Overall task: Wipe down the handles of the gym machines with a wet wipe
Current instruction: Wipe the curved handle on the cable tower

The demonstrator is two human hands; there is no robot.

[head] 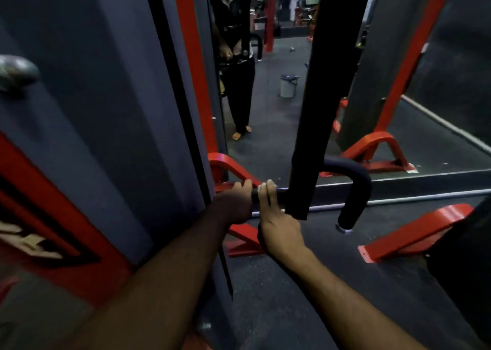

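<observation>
Both arms are out in front, reaching down to the black padded handle (353, 179) of a gym machine. The handle runs level on the near side, passes behind a black upright post (318, 110), then bends round and drops to a metal-capped end on the right.

The left hand (235, 202) is clenched around the left end of the handle, knuckles up, fingers curled over the top so the bar end is hidden inside the fist. Whether a wipe sits inside that grip cannot be told.

The right hand (279, 216) is just beside it, almost touching, on the stretch of bar between the left fist and the post. Its fingers (271, 190) lie over the top of the bar, bent at the tips, with the thumb stretched out below towards the post. A small pale patch shows at the fingertips, possibly the wet wipe (273, 184), but it is too small and blurred to be sure.

Behind the handle stands a big mirror (279, 137), showing a reflected person, a dark rubber floor and a pale bin (288, 85). Red frame feet (414, 232) rest on the floor on both sides, and a grey and red machine panel (93, 137) fills the left.
</observation>
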